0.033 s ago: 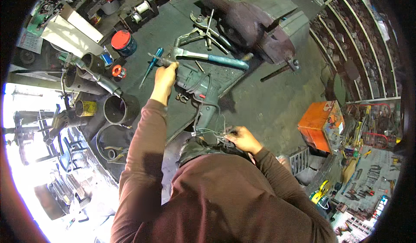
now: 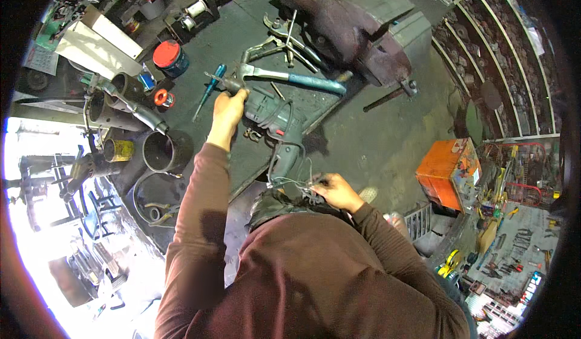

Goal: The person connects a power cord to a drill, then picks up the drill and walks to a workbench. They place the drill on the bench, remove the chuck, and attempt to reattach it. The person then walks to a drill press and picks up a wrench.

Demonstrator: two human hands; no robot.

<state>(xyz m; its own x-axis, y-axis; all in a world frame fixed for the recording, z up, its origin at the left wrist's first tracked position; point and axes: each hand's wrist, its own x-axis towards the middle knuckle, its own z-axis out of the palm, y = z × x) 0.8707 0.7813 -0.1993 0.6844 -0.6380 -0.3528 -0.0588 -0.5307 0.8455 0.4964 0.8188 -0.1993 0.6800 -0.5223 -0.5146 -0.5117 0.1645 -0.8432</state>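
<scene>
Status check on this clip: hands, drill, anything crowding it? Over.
Left hand gripping drill near its chuck. Right hand at thin wires by the handle. Drill on bench, handle past the edge. Hammer, screwdriver close by.

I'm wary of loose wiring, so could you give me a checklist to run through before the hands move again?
1. Drill steadied: ok, the left hand grips its front end.
2. Wires under control: ok, the right hand holds them near the handle's end.
3. Wires tucked inside the handle: not ok, they hang out loose.
4. Power disconnected: cannot tell, no plug can be made out.
5. Screwdriver near the left hand: ok, it lies on the workbench.
</scene>
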